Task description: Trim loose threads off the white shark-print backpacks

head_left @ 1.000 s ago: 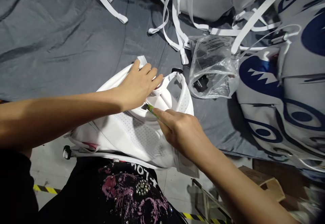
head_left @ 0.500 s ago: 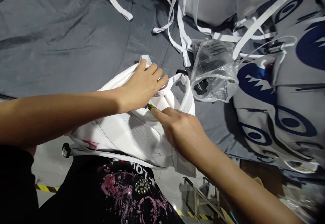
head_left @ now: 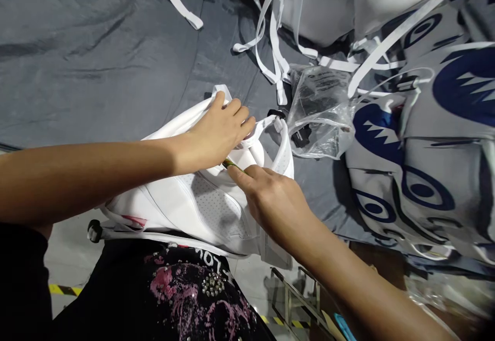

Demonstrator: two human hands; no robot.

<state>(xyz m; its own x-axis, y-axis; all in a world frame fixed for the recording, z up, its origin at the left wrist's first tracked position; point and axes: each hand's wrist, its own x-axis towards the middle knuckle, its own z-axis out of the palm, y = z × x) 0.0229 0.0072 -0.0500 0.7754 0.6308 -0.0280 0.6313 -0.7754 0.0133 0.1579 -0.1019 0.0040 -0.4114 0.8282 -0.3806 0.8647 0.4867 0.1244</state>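
Observation:
A white backpack (head_left: 162, 202) with dotted mesh panels and webbing straps rests against my lap and the table edge. My left hand (head_left: 218, 130) is on its upper part, fingers curled over the white fabric near a top loop. Close beside it, my right hand (head_left: 273, 199) is closed around a small yellow-green tool (head_left: 231, 164). Only a short length of that tool shows, its tip at the fabric under my left palm, so its kind cannot be made out. A black buckle (head_left: 276, 114) sits on a strap to the right of my hands.
Grey cloth (head_left: 96, 63) covers the table. A clear plastic bag (head_left: 323, 109) with black pieces in it lies right of the backpack. Grey bags with blue eye prints (head_left: 421, 186) are piled at the right. Loose white straps (head_left: 274, 47) hang at the back.
Both hands keep nearly the same place on the backpack. The view has shifted slightly, so the grey bags and plastic bag appear a little further left.

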